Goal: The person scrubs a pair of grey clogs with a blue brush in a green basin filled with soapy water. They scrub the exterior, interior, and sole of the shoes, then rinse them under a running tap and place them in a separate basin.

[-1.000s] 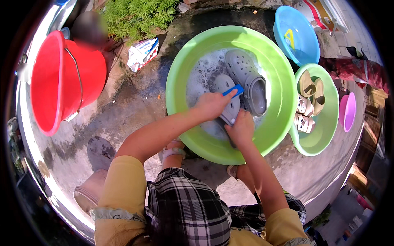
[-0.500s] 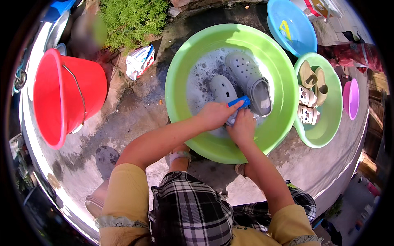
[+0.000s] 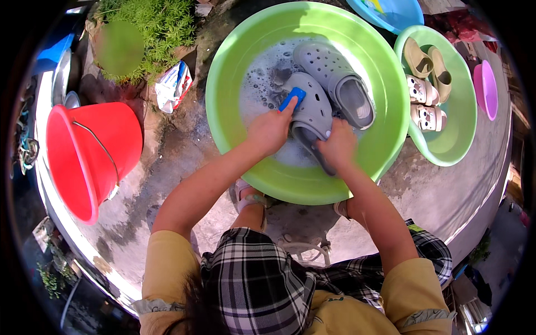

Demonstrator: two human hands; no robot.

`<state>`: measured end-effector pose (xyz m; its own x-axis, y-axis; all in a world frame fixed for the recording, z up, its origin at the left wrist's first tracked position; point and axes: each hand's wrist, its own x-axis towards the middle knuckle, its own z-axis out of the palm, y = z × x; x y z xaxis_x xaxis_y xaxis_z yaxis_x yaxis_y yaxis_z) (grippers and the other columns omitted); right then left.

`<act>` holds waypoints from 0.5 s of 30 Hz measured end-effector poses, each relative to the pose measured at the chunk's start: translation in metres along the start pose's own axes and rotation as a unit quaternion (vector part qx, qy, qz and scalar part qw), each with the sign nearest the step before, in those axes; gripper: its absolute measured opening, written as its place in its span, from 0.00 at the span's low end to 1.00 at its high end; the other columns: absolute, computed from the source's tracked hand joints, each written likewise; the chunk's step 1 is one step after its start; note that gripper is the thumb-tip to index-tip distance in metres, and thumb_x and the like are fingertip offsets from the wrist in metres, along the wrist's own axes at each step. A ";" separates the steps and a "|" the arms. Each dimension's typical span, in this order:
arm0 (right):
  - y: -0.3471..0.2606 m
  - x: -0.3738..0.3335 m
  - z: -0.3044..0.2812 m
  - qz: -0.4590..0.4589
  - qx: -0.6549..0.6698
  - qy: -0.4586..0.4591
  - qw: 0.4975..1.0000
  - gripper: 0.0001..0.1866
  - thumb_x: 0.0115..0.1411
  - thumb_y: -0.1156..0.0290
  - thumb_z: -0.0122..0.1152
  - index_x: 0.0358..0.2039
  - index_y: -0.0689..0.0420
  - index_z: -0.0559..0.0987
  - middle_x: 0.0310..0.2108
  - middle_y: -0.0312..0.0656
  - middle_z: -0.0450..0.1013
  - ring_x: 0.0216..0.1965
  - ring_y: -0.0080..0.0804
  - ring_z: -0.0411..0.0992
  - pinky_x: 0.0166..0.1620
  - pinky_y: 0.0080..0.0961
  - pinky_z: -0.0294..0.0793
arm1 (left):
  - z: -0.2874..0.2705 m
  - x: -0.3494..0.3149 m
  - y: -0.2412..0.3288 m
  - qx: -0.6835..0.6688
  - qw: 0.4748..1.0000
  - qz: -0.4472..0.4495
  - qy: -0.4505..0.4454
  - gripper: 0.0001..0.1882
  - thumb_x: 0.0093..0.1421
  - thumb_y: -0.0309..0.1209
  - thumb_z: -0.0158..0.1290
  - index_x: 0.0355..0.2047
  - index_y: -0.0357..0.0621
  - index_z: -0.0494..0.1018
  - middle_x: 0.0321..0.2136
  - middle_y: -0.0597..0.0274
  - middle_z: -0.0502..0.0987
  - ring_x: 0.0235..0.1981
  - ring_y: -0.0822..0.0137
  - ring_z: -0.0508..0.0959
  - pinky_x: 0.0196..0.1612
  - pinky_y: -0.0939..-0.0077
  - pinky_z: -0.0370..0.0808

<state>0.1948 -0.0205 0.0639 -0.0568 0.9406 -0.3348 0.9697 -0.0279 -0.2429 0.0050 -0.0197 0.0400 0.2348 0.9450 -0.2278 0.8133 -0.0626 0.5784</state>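
Note:
In a large light green basin (image 3: 399, 106) of sudsy water (image 3: 258, 84) lie two grey clogs with round holes. My left hand (image 3: 268, 132) grips a blue brush (image 3: 294, 98) and presses it on the side of the nearer grey clog (image 3: 314, 100). My right hand (image 3: 338, 146) is closed on that clog's heel end, its fingers partly inside the opening. The other grey clog (image 3: 324, 64) rests beside it on the far right, untouched. The brush's underside is hidden against the shoe.
A smaller green basin (image 3: 460, 134) at the right holds olive shoes (image 3: 441, 75) and pale clogs with cartoon faces (image 3: 427, 118). Beyond are a blue basin (image 3: 410, 19) and a pink basin (image 3: 487, 92). At left stand a red bucket (image 3: 120, 137), a crumpled packet (image 3: 173, 86) and green plants (image 3: 162, 33).
The brush has moved from the clog's heel end onto its left side, near the toe. My right hand has shifted onto the heel opening, and the view has tilted.

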 end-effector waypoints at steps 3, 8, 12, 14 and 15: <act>-0.001 0.005 0.003 0.006 0.015 -0.022 1.000 0.26 0.38 0.66 0.66 0.38 0.61 0.68 0.37 0.49 0.67 0.42 0.46 0.66 0.43 0.38 0.66 | -0.009 -0.007 -0.012 -0.050 0.999 -0.007 0.000 0.24 0.60 0.31 0.43 0.58 0.49 0.58 0.21 0.43 0.73 0.22 0.46 0.73 0.27 0.55 0.68; -0.006 0.002 0.017 -0.002 0.049 0.005 0.999 0.20 0.41 0.74 0.60 0.37 0.63 0.68 0.36 0.51 0.67 0.41 0.50 0.66 0.43 0.41 0.66 | 0.007 0.013 -0.003 -0.143 0.986 -0.009 0.080 0.23 0.61 0.33 0.41 0.57 0.48 0.58 0.20 0.40 0.72 0.22 0.43 0.73 0.27 0.55 0.69; 0.008 0.008 0.031 -0.001 0.082 0.006 0.997 0.17 0.42 0.78 0.56 0.36 0.64 0.68 0.35 0.54 0.67 0.40 0.53 0.65 0.43 0.42 0.66 | -0.002 0.024 -0.007 -0.025 0.999 0.023 0.001 0.23 0.62 0.33 0.39 0.59 0.58 0.56 0.25 0.44 0.74 0.26 0.46 0.74 0.30 0.56 0.70; 0.015 0.011 0.033 -0.007 0.106 0.001 0.994 0.17 0.41 0.78 0.56 0.35 0.64 0.68 0.35 0.55 0.68 0.40 0.54 0.66 0.43 0.42 0.67 | -0.022 0.045 -0.019 0.058 0.998 0.024 -0.031 0.24 0.62 0.32 0.39 0.59 0.65 0.55 0.29 0.46 0.74 0.28 0.48 0.75 0.33 0.56 0.71; 0.016 0.014 0.033 -0.010 0.120 0.000 0.993 0.17 0.41 0.78 0.56 0.34 0.64 0.69 0.35 0.55 0.69 0.40 0.55 0.66 0.43 0.41 0.67 | -0.025 0.057 -0.032 0.066 0.997 -0.014 -0.024 0.24 0.62 0.33 0.39 0.59 0.64 0.55 0.29 0.46 0.74 0.29 0.47 0.75 0.33 0.56 0.71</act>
<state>0.2015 -0.0190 0.0254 -0.0763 0.9417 -0.3278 0.8835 -0.0885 -0.4600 -0.0217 0.0439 0.0283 0.2335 0.9305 -0.2821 0.8826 -0.0810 0.4631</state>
